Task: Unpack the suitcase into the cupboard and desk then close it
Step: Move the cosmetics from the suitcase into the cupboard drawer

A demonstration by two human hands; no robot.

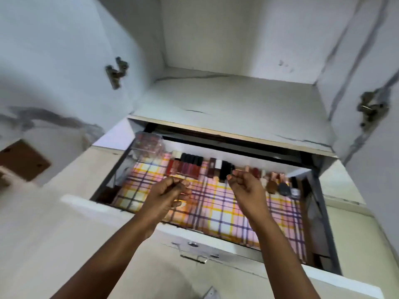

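left grip (170, 190) loosely curled, right grip (244, 180) loosely curled

Two bare forearms reach in from the near edge, no sleeves anywhere along them. The left hand (167, 196) and right hand (246, 186) show no rings, no watch and no bracelet. Nails are short and unpainted, as far as the blur shows.
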